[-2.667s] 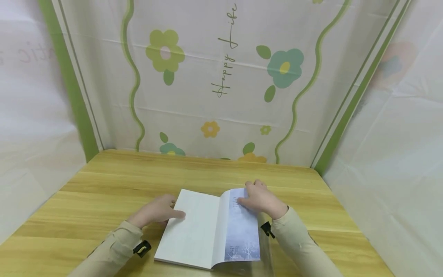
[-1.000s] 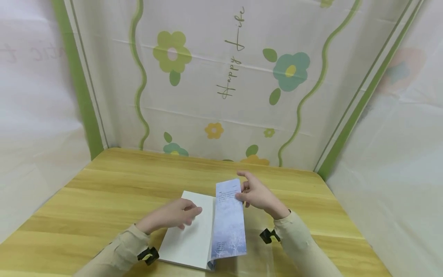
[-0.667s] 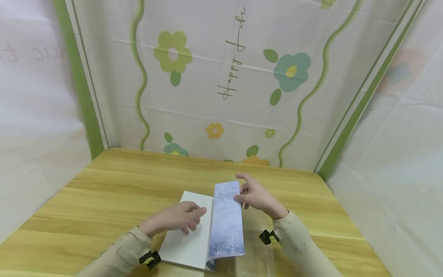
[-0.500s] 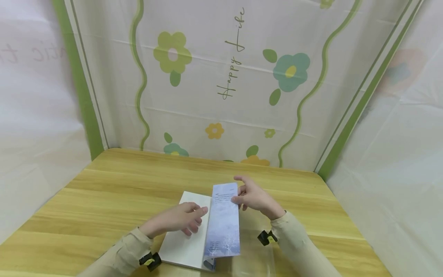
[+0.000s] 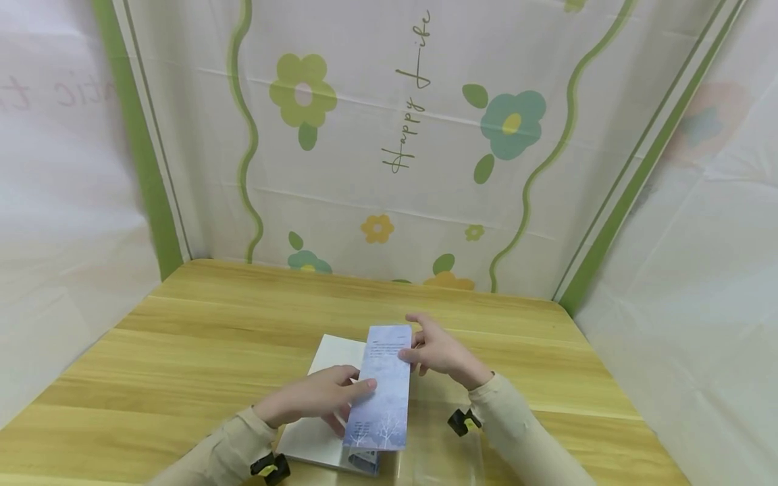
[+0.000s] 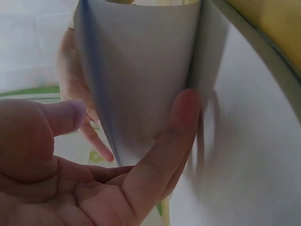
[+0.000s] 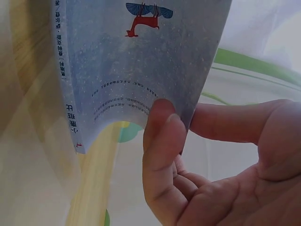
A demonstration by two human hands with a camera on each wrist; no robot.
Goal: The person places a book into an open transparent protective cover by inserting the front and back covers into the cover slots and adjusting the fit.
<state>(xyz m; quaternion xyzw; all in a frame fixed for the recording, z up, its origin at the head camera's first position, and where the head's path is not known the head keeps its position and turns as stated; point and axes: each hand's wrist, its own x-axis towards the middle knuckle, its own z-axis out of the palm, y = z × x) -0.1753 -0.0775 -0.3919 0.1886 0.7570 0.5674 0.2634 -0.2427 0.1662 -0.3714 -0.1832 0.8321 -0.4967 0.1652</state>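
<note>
A book with white pages (image 5: 313, 439) lies on the table, its blue-purple cover (image 5: 385, 398) lifted and bent over from the right side. Small print and white trees show on the cover's flap. The right hand (image 5: 444, 354) pinches the cover's outer edge between thumb and fingers; the right wrist view shows a red deer on the cover's outer face (image 7: 141, 56). The left hand (image 5: 319, 395) reaches over the pages, its thumb overlapping the flap in the head view. In the left wrist view its fairly straight fingers (image 6: 160, 146) lie between cover and pages, the thumb standing apart.
A clear plastic sheet (image 5: 450, 452) lies on the wooden table (image 5: 243, 317) right of the book. White cloth with printed flowers (image 5: 304, 94) hangs behind the table, and more cloth walls stand at both sides. Both wrists carry small black devices (image 5: 270, 467).
The right hand has drawn the cover leftward over the pages. The left hand has let go of the book's left edge and moved right to the flap.
</note>
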